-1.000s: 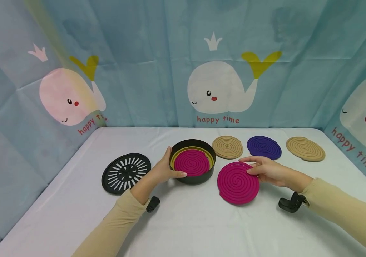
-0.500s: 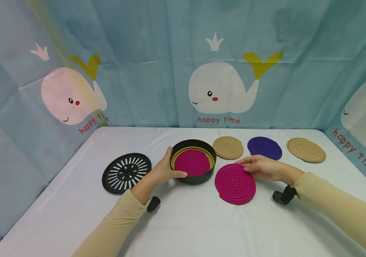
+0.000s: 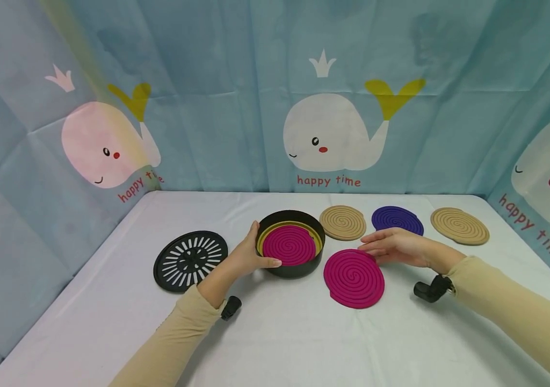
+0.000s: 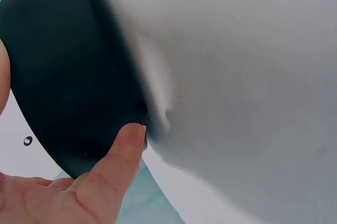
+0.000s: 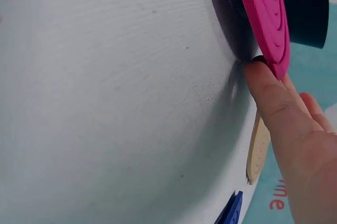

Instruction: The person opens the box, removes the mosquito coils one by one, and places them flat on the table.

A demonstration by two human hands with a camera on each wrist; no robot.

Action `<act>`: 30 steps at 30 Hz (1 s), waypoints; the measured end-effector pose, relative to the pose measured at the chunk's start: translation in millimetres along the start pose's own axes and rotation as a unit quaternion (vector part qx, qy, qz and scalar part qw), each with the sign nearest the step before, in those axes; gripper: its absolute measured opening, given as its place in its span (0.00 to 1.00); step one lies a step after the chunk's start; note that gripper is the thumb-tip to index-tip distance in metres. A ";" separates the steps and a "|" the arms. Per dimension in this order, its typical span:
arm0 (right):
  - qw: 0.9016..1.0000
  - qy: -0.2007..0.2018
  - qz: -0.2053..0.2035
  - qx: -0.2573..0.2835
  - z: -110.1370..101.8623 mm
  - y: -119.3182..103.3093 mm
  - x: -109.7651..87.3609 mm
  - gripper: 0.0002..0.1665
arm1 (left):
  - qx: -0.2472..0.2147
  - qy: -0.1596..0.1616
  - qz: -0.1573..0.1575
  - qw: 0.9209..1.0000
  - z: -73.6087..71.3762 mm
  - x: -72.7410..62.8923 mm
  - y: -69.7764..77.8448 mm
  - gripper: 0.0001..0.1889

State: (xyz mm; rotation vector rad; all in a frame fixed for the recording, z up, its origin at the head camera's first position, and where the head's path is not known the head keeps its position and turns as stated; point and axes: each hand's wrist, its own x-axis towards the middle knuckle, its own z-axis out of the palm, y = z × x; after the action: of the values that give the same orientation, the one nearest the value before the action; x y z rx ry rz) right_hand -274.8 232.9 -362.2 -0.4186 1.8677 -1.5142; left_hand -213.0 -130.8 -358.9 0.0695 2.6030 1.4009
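Observation:
My left hand grips the side of a black round case, its thumb at the front rim. Inside the case sits a magenta spiral coaster, with a yellow ring showing around it. In the left wrist view the thumb lies along the dark outer wall. Right of the case, another magenta spiral coaster lies on the white cloth. My right hand hovers by its far right edge, fingers loosely extended. From the right wrist, a fingertip appears right at that coaster's edge.
Behind lie a tan spiral coaster, a blue one partly covered by the right hand, and another tan one. A black slotted disc rests left of the case, partly behind the left arm. A whale-print curtain stands behind the table.
My right hand shifted slightly left with the magenta coaster, then let go and moved a little up and away. The coaster now lies flat. My left hand stays on the case.

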 end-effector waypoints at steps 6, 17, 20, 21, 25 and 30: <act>1.000 -0.004 -0.009 0.008 -2.7 2.4 -2.9 0.32 | -0.002 -0.001 -0.003 1.000 0.3 -1.0 0.2 0.61; 1.000 -0.005 -0.016 0.012 -4.7 1.7 -4.7 0.32 | -0.003 -0.003 -0.007 1.000 -0.6 -2.2 0.5 0.61; 1.000 -0.007 -0.019 0.011 -5.9 1.0 -3.6 0.32 | -0.003 -0.002 -0.009 1.000 -0.8 -1.8 0.4 0.61; 1.000 -0.006 -0.020 0.010 -6.4 0.6 -3.4 0.32 | -0.002 -0.002 -0.009 1.000 -0.7 -1.6 0.2 0.61; 1.000 -0.003 -0.023 0.017 -8.2 -1.8 -4.2 0.33 | -0.003 -0.002 -0.005 1.000 -0.2 -0.3 -1.1 0.61; 0.999 -0.001 -0.032 0.031 -5.8 -7.4 -3.1 0.34 | -0.001 -0.003 -0.007 1.000 0.2 0.0 -2.8 0.61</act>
State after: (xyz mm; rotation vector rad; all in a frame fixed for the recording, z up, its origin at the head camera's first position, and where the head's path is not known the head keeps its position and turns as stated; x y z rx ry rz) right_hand -277.8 237.1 -353.7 -0.4553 1.8163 -1.6078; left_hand -212.8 -132.2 -361.3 0.0547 2.5926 1.3971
